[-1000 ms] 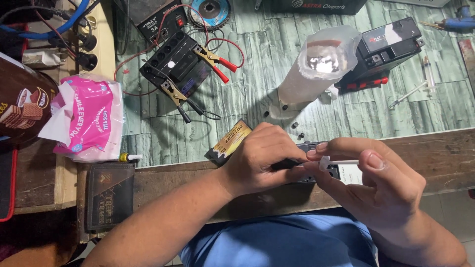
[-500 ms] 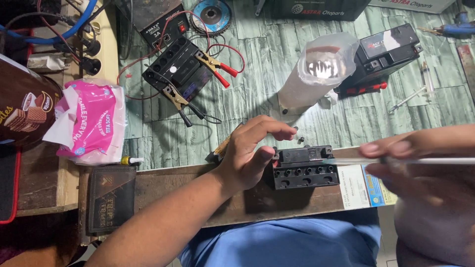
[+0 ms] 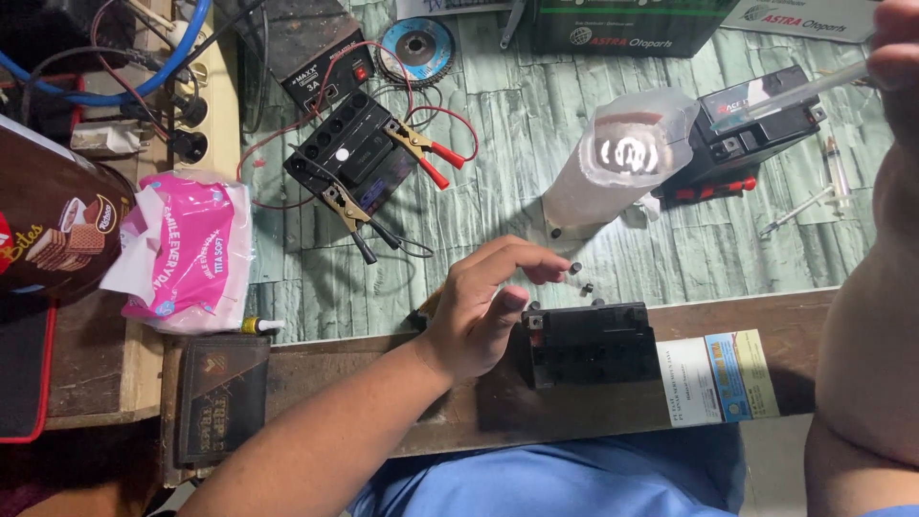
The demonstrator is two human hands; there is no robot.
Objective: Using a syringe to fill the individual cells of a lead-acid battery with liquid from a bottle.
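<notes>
A small black battery [image 3: 593,345] lies on a wooden board [image 3: 383,369] in front of me. My left hand [image 3: 483,306] hovers at the battery's left end with its fingers spread and holds nothing. Its fingertips are close to a few small black caps [image 3: 580,277] on the green tabletop. My right hand [image 3: 900,53] is raised at the top right corner and pinches a thin clear syringe-like tube [image 3: 795,91]. The right forearm [image 3: 862,345] fills the right edge.
Behind stand a black battery with red and black clamps [image 3: 359,158], a small charger [image 3: 321,67], a clear plastic container [image 3: 627,153], another black battery [image 3: 756,120] and a syringe [image 3: 831,177]. A pink packet [image 3: 187,254], brown jar [image 3: 48,230] and dark wallet [image 3: 220,397] sit left.
My right hand has lifted away from the battery to the top right, carrying the clear tube. My left hand has released the battery and spread its fingers toward the small caps.
</notes>
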